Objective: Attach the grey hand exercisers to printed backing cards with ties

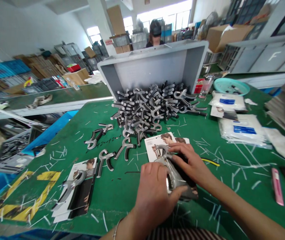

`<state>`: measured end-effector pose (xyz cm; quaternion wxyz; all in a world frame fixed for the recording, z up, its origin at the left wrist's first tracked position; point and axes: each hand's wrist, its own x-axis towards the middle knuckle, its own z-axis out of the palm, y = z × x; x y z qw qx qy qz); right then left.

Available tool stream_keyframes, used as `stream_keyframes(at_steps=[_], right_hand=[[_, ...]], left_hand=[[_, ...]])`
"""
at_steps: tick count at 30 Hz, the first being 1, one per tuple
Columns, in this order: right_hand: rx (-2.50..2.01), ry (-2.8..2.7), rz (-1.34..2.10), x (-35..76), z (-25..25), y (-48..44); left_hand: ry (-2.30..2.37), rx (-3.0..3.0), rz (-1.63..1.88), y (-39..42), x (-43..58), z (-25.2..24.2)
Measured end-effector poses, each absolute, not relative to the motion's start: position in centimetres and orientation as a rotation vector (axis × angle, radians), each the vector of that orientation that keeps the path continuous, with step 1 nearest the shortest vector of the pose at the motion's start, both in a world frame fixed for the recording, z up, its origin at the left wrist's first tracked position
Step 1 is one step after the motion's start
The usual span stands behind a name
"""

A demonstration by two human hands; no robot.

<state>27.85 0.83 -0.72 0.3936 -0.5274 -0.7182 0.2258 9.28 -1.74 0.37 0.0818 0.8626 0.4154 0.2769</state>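
My left hand [155, 191] is wrapped over the near part of a grey and black hand grip strengthener [174, 171], thumb pointing right. Curled over its upper right side is my right hand [189, 160], fingers close to the coil spring. Beneath lies a printed backing card [152, 146], partly hidden by the hands and the strengthener. Several loose hand grip strengtheners [104, 161] rest to the left of my hands. At the lower left, another strengthener [73, 181] sits on a stack of cards [88, 186].
A tipped grey crate [150, 70] stands behind a heap of strengtheners [145, 106]. White plastic packs [242, 130], a teal plate [231, 86], a glass [206, 87] and a pink cutter [277, 186] are at right. White strips litter the green table [122, 213]. A person [155, 33] is beyond the crate.
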Motion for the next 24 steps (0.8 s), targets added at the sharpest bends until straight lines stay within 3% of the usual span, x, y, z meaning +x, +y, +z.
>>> stream_keyframes(at_steps=[8, 17, 24], right_hand=[[-1.415, -2.234, 0.453, 27.6, 0.5, -4.0], [-1.45, -2.475, 0.002, 23.3, 0.2, -2.9], [-1.388, -2.187, 0.481, 24.3, 0.1, -2.5]], left_hand=[[1.495, 2.599, 0.472, -1.2, 9.1, -0.3], [1.354, 2.301, 0.65, 0.1, 6.0, -0.5], [1.227, 2.025, 0.711, 0.4, 2.4, -0.8]])
